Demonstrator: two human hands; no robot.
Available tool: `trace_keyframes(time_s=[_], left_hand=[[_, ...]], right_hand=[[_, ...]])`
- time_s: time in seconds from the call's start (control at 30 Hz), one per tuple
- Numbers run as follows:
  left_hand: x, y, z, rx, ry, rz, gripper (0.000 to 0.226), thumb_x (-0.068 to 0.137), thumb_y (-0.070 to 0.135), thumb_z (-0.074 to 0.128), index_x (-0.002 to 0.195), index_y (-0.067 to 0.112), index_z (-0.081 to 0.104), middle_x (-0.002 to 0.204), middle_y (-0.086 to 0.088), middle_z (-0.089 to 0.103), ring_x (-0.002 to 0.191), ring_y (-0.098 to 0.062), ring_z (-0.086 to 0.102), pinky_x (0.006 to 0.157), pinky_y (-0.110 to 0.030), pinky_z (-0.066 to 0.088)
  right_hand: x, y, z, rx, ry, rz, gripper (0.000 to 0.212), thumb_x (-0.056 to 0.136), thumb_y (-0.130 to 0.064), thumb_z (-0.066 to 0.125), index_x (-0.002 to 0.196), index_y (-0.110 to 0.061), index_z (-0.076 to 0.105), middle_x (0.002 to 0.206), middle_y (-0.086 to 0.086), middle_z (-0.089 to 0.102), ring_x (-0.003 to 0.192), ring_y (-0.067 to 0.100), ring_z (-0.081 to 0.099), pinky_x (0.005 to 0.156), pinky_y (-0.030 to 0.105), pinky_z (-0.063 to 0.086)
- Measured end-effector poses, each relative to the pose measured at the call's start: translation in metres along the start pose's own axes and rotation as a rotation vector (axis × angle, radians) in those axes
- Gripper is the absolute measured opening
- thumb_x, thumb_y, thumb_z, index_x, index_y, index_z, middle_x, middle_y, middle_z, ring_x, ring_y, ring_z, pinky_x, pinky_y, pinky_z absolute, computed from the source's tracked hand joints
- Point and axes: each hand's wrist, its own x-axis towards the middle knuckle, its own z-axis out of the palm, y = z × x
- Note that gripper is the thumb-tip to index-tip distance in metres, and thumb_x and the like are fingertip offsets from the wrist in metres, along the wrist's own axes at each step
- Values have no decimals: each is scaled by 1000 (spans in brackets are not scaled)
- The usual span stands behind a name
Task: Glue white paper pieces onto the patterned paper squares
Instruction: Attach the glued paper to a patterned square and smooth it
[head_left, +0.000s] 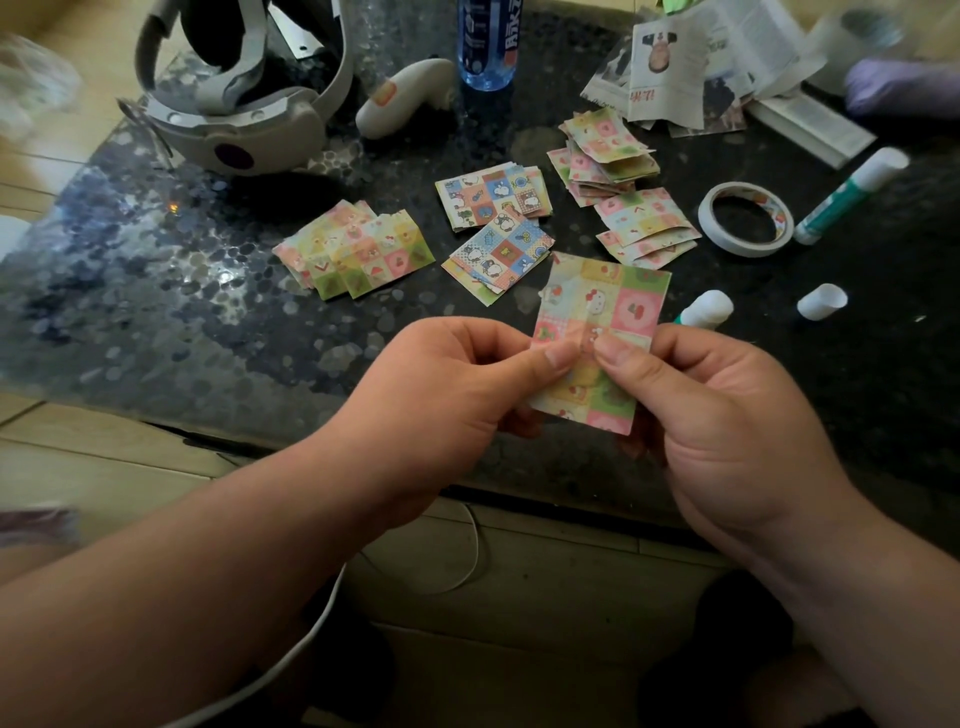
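Here, one patterned paper square (623, 306) is held up just over the near edge of the worktop (156, 291). The left hand (452, 384) and right hand (727, 410) pinch its middle, thumbs almost touching. Its long side points away from the person. An open glue stick (704, 310) lies just behind, nearer the right hand, with nothing between. A white bit may be stuck on already; it is hard to tell.

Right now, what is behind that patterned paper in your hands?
Fingers of the left hand and right hand show below the patterned paper, and a glue stick lies just past its edge. Its back face is hidden.
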Motion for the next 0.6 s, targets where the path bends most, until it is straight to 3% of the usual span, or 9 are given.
trace_keyframes(time_s=[0.17,0.27,0.37,0.47,0.6], left_hand=[[-1,-1,0,23,13,40,23,80,28,74,74,6,75,82,-15,76,73,-24,70,74,-38,59],[-1,-2,2,9,27,66,22,78,28,74,71,7,75,81,-15,76,72,-24,71,74,-38,61],[-1,-3,3,-17,31,79,21,80,27,73,73,8,78,84,-18,76,79,-32,72,82,-47,61],[-1,-4,4,-88,25,66,31,80,27,72,82,-3,76,87,-25,75,81,-36,71,88,-53,60],[-2,-3,7,-178,-12,26,33,78,27,69,84,-6,73,92,-28,73,83,-32,69,86,-45,59]], right_hand=[[-1,-1,-1,-10,-13,13,23,85,-35,77,90,-13,79,92,16,78,87,36,74,73,48,58],[-3,-4,2,-5,-23,31,30,77,-42,70,89,-17,81,83,14,77,64,19,63,51,27,46],[-5,-4,4,10,-85,69,31,76,-43,68,94,-21,82,77,9,75,58,13,57,48,22,43],[-7,-4,6,-9,-104,57,24,77,-41,68,89,-25,82,68,6,70,55,13,56,46,21,42],[-7,-7,5,-9,-94,29,23,79,-39,68,87,-23,82,67,6,70,56,14,57,47,21,42]])
